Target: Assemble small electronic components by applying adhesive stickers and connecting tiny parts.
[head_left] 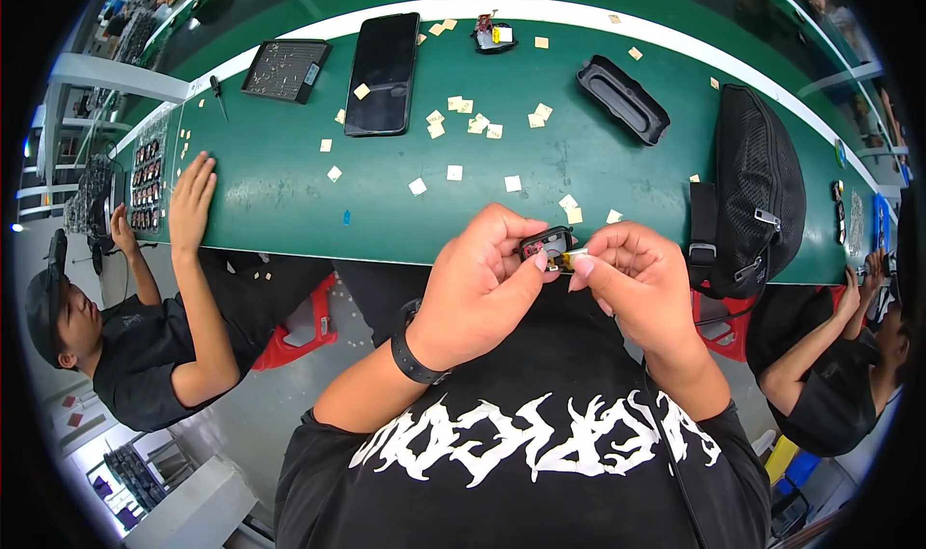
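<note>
At the table's near edge, my left hand (477, 284) is closed around a small black plastic housing (550, 236) with a reddish circuit part inside. My right hand (641, 274) pinches a small silver-and-yellow piece (571, 257) at the housing's right side. Whether that piece is joined to the housing, I cannot tell. Small square cream stickers (571, 205) lie just beyond my fingers. A similar opened black unit (495, 37), with red wires and a yellow-white part, sits at the far side of the table.
On the green table (386, 206) are a black phone (383, 76), a black tray of tiny parts (285, 70), a screwdriver (219, 97) and an empty black tray (624, 100). A black bag (757, 192) lies on the right. Co-workers sit at both sides, one hand (191, 202) resting on the left.
</note>
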A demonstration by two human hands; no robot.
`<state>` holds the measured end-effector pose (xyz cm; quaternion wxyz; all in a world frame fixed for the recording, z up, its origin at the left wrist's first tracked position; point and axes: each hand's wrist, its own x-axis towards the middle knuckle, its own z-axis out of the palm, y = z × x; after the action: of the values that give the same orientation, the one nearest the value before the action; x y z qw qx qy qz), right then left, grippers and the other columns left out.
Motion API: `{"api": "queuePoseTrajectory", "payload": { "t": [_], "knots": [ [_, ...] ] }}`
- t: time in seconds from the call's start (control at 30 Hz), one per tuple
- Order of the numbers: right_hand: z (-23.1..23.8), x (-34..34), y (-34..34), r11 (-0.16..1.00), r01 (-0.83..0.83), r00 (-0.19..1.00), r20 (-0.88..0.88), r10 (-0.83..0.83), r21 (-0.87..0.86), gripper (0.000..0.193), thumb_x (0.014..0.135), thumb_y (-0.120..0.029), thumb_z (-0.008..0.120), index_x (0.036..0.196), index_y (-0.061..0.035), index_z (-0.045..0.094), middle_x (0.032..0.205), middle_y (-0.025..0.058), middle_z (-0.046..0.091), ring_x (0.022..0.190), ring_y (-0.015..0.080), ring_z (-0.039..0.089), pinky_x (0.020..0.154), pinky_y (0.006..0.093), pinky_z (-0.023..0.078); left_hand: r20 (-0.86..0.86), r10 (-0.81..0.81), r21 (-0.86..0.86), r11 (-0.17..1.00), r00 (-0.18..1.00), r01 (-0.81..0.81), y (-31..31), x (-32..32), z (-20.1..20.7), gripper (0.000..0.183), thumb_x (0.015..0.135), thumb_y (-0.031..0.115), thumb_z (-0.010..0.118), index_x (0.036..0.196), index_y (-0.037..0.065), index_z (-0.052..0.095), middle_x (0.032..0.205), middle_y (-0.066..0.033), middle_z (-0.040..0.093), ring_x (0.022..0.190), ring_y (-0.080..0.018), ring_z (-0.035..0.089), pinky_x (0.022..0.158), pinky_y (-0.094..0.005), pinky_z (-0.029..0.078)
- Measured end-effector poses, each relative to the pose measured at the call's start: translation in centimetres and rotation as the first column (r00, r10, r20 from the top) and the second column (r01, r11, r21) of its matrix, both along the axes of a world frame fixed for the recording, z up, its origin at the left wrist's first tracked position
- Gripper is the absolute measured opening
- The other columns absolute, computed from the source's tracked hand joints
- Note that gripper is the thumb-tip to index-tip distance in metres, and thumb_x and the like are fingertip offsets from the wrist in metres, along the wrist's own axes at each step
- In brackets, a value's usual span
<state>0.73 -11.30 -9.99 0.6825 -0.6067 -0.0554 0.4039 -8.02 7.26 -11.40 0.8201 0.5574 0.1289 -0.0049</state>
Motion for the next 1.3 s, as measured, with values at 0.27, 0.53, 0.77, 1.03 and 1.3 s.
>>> {"api": "queuePoseTrajectory", "payload": {
  "t": [0.27, 0.53, 0.77, 1.03, 1.3],
  "knots": [
    [-0.4, -1.6, 1.2, 0.989, 0.148, 0.982, 0.117, -0.148, 0.011, 0.012, 0.094, 0.001, 0.070, 0.104, 0.0059, 0.065, 0.090, 0.0070, 0.072, 0.080, 0.0071, 0.067, 0.068, 0.0197, 0.052, 0.025, -0.024, 0.000, 1.000, 0.999, 0.024, -0.5, 0.1, -0.6, 0.019, 0.099, -0.007, 0.052, 0.118, -0.005, 0.049, 0.114, -0.0140, 0.065, 0.102, -0.0141, 0.065, 0.089, -0.0316, 0.055],
    [-1.1, -1.2, 1.1, 0.984, 0.158, 0.921, 0.372, -0.115, -0.086, 0.010, 0.089, -0.003, 0.077, 0.098, 0.0009, 0.077, 0.086, 0.0016, 0.066, 0.070, 0.0039, 0.052, 0.067, 0.0182, 0.046, 0.049, -0.027, -0.076, 0.997, 0.998, 0.031, -0.7, 0.3, -0.3, 0.018, 0.101, -0.006, 0.050, 0.119, -0.007, 0.047, 0.115, -0.0131, 0.063, 0.106, -0.0114, 0.063, 0.092, -0.0298, 0.055],
    [-2.1, -1.5, 1.4, 0.968, 0.242, 0.932, 0.262, -0.249, 0.060, 0.007, 0.086, 0.001, 0.079, 0.089, 0.0038, 0.073, 0.092, 0.0019, 0.057, 0.075, 0.0046, 0.052, 0.077, 0.0206, 0.049, 0.063, -0.065, -0.223, 0.972, 0.996, 0.078, -0.7, -0.3, -1.4, 0.022, 0.103, -0.004, 0.049, 0.125, -0.003, 0.046, 0.129, -0.0177, 0.059, 0.120, -0.0198, 0.060, 0.105, -0.0397, 0.052],
    [-1.8, -2.2, 1.5, 0.956, 0.294, 0.946, 0.142, -0.292, 0.012, 0.007, 0.088, 0.004, 0.076, 0.086, 0.0040, 0.069, 0.090, 0.0025, 0.056, 0.082, 0.0073, 0.059, 0.079, 0.0243, 0.053, 0.127, -0.017, -0.229, 0.972, 0.992, 0.046, -1.7, -0.8, -1.9, 0.022, 0.104, -0.003, 0.047, 0.126, 0.000, 0.044, 0.138, -0.0244, 0.054, 0.132, -0.0280, 0.055, 0.110, -0.0473, 0.049],
    [-1.5, -1.5, 1.7, 0.953, 0.296, 0.952, 0.055, -0.300, 0.066, 0.022, 0.085, 0.005, 0.078, 0.093, 0.0010, 0.058, 0.088, 0.0004, 0.054, 0.077, 0.0080, 0.062, 0.070, 0.0211, 0.056, 0.128, -0.096, -0.227, 0.966, 0.987, 0.123, -1.2, -1.3, -2.2, 0.027, 0.103, -0.003, 0.048, 0.130, -0.001, 0.044, 0.138, -0.0238, 0.054, 0.133, -0.0292, 0.055, 0.107, -0.0453, 0.052]
  ]
}}
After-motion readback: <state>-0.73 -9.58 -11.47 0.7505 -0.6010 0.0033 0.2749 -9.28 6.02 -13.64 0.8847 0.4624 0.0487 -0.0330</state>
